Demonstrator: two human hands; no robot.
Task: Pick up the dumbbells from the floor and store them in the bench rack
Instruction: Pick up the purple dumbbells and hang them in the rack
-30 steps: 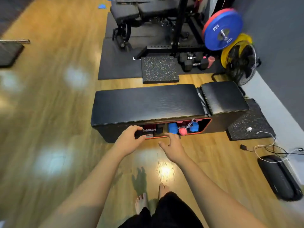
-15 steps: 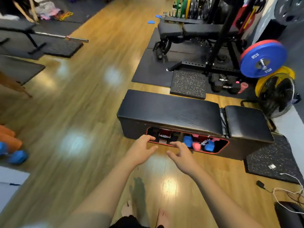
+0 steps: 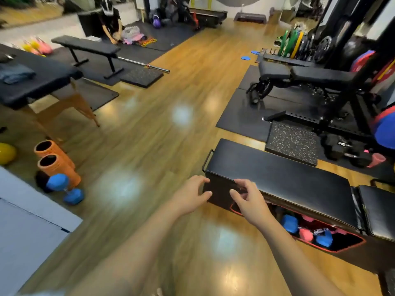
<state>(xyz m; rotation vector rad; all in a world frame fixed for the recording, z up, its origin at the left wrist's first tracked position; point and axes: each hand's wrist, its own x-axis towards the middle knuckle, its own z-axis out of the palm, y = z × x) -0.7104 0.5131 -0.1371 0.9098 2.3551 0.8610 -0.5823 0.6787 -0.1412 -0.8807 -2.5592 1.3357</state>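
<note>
Gym, wood floor (image 3: 149,135), black mats. Blue dumbbell (image 3: 64,189) at lower left, well apart from left hand (image 3: 190,199) and right hand (image 3: 248,201), both loosely curled, empty, before bench rack (image 3: 277,178).

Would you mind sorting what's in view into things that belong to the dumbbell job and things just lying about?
Job: blue dumbbell on the floor; storage bench; stored dumbbells.
Lying about: orange foam rollers; yellow ball; barbell.

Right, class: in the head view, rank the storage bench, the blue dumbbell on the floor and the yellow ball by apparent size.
1. Storage bench, clearly largest.
2. Blue dumbbell.
3. Yellow ball, though the frame edge cuts it off, so its place below the dumbbell is unsure.
</note>
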